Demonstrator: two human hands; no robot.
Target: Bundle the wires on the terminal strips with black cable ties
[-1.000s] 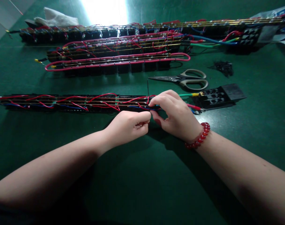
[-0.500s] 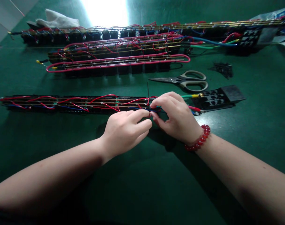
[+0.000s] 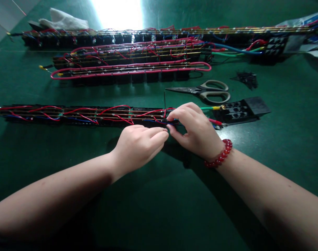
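Note:
A long black strip (image 3: 77,115) with brass rods and red and blue wires lies across the green table. At its right part, my left hand (image 3: 143,144) is closed at the near edge, fingertips pressed together; what they pinch is too small to make out. My right hand (image 3: 194,129), with a red bead bracelet (image 3: 221,155) on the wrist, curls thumb and forefinger round the strip's edge beside it. A thin black tie (image 3: 164,99) sticks up from the strip just there. Green and red wires run from under my right hand to a black connector block (image 3: 242,109).
Open-handled scissors (image 3: 206,91) lie just beyond the strip, with a small pile of black ties (image 3: 246,80) to their right. Farther back are a wired pack with a pink cable loop (image 3: 130,69), another long strip (image 3: 109,36) and a white cloth (image 3: 64,21).
My left fingers have drawn closer together near the strip's edge. The whole view has shifted slightly, moving the strip and scissors a little to the left.

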